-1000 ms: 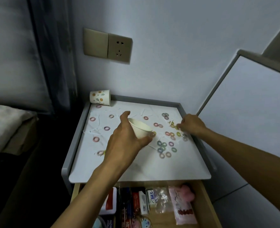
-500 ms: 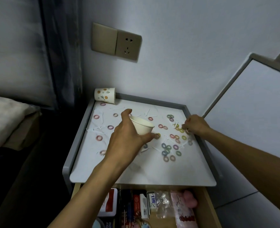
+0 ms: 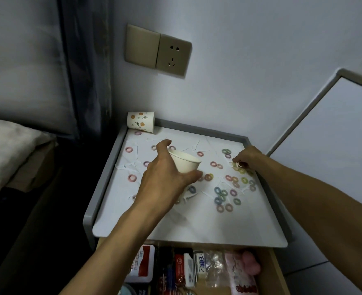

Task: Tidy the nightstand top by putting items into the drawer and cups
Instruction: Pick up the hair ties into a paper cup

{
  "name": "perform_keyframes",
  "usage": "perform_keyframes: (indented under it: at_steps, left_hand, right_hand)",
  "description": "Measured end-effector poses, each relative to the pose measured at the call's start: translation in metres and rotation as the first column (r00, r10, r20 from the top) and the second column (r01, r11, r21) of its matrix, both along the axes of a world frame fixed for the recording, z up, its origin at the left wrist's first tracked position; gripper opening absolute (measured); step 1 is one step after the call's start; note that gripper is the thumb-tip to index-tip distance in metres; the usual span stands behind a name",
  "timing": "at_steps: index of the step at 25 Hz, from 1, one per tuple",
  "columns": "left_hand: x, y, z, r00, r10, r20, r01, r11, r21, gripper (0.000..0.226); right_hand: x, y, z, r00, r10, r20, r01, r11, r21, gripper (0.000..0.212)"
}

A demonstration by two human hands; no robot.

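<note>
Looking out from up on the person's head, facing forward and down. Sitting close over the nightstand top (image 3: 197, 226), filling the middle of the wide view with it. Catching the open drawer (image 3: 271, 273) at 6 o'clock, right under the head. Taking in the wall socket (image 3: 173, 54) at 12 o'clock, the bed (image 3: 7, 145) at 9 o'clock and a white board (image 3: 335, 135) at 3 o'clock. Showing both arms from behind, with the left hand (image 3: 165, 177) near the middle and the right hand (image 3: 248, 158) at 3 o'clock from it.
</note>
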State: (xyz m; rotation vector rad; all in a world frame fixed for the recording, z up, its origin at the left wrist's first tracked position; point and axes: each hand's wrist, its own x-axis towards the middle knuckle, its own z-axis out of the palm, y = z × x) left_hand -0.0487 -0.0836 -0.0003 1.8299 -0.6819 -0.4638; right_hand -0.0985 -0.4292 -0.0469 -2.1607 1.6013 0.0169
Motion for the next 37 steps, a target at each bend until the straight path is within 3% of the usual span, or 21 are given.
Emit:
perform_keyframes:
  at_steps: [4, 9, 15, 21, 25, 27, 29, 32, 37]
  left_hand:
    - [0.000, 0.001, 0.003, 1.000, -0.007, 0.001, 0.007, 1.000, 0.013, 0.091]
    - [-0.001, 0.000, 0.003, 1.000, -0.002, -0.018, 0.002, 1.000, 0.013, 0.092]
    - [0.003, -0.001, -0.001, 1.000, -0.002, -0.025, 0.002, 1.000, 0.013, 0.092]
    - [0.000, -0.002, -0.002, 1.000, -0.021, -0.007, 0.021, 0.999, 0.025, 0.090]
    - [-0.001, -0.001, -0.001, 1.000, -0.027, -0.015, 0.028, 0.999, 0.029, 0.091]
    - [0.000, 0.000, -0.001, 0.999, -0.033, -0.008, 0.033, 0.999, 0.034, 0.094]
    - [0.001, 0.000, -0.001, 0.999, -0.042, 0.006, 0.042, 0.999, 0.034, 0.099]
    - [0.000, -0.001, -0.001, 0.998, -0.050, 0.023, 0.049, 0.998, 0.029, 0.105]
    - [-0.014, -0.003, 0.003, 0.992, -0.111, 0.062, 0.112, 0.994, -0.007, 0.105]
  right_hand:
    - [-0.002, 0.001, 0.008, 0.997, 0.072, 0.022, -0.069, 0.992, -0.110, 0.031]
    - [0.006, 0.015, -0.002, 0.958, 0.287, 0.020, -0.279, 0.942, -0.187, 0.028]
    - [0.007, 0.018, -0.016, 0.961, 0.277, 0.013, -0.266, 0.933, -0.241, 0.032]
    - [0.010, 0.029, -0.021, 0.926, 0.324, -0.196, -0.371, 0.879, -0.301, 0.033]
    - [0.006, 0.042, -0.018, 0.879, 0.404, -0.254, -0.468, 0.836, -0.288, 0.024]
    - [0.003, 0.052, 0.002, 0.887, 0.454, -0.082, -0.459, 0.846, -0.270, 0.018]
    - [-0.002, 0.071, 0.037, 0.838, 0.503, 0.210, -0.465, 0.861, -0.207, 0.010]
    - [-0.014, 0.111, 0.096, 0.633, 0.718, 0.292, -0.684, 0.694, -0.225, 0.012]
    - [-0.023, 0.184, 0.125, 0.324, 0.945, -0.046, -0.934, 0.313, -0.171, 0.017]
